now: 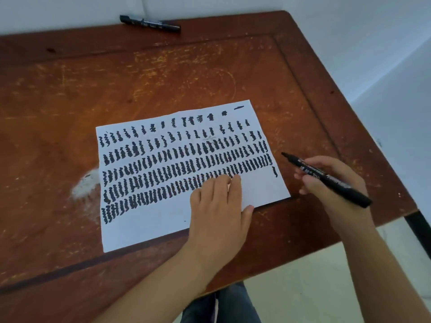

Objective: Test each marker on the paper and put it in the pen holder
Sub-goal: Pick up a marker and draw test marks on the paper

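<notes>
A white sheet of paper (pixel 163 224) lies on the wooden table (pixel 163 78), covered with several rows of black squiggles. My left hand (pixel 218 206) presses flat on the paper's lower right part, fingers straight. My right hand (pixel 333 183) grips an uncapped black marker (pixel 326 178), its tip pointing up-left just off the paper's right edge. A second black marker (pixel 150 23), capped, lies at the table's far edge by the wall. No pen holder is in view.
A whitish scuffed patch (pixel 84 183) marks the table left of the paper. The table's right edge and corner (pixel 410 206) run close to my right hand. White walls stand behind and to the right.
</notes>
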Available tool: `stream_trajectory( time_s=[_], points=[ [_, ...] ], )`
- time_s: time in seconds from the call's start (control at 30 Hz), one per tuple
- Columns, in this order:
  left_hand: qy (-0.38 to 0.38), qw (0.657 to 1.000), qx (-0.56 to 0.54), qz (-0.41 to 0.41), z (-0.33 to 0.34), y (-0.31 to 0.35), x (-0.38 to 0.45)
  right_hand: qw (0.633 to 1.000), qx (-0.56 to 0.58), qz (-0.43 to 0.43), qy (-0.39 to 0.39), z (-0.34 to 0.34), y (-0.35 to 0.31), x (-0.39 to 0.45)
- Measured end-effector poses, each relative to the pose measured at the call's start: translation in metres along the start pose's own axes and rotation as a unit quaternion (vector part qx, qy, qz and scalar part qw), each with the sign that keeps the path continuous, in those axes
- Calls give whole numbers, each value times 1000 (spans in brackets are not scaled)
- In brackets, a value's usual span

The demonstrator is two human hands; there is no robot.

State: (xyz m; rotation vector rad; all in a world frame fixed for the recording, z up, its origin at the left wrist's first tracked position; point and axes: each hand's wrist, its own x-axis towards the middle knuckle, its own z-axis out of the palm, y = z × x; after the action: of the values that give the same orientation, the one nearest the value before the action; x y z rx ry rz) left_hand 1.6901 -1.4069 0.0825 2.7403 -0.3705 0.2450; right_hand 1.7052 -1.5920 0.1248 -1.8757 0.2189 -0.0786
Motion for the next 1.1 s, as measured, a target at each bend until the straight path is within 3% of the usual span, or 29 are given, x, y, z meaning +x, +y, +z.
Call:
stream_trajectory(
  time_s=[0.07, 0.13, 0.3, 0.4, 0.73, 1.1],
  points=[
    [-8, 1000, 5, 6, 8, 5, 0, 996, -72, 14, 51, 10, 6, 4],
    [-23, 1000, 6, 14, 14, 6, -2, 996, -60, 12, 72, 19, 11, 9],
    [-55, 998, 13, 37, 22, 2, -6, 999, -41, 4, 20, 33, 13, 23],
    [-65, 997, 12, 32, 22, 2, -6, 995, -82, -51, 2, 37, 18, 30],
    [-48, 999, 17, 11, 24, 4, -4, 993, -63, -85, 47, 37, 26, 24],
    [-37, 999, 19, 8, 22, 6, -2, 992, -52, -115, 22, 36, 31, 26]
  ],
)
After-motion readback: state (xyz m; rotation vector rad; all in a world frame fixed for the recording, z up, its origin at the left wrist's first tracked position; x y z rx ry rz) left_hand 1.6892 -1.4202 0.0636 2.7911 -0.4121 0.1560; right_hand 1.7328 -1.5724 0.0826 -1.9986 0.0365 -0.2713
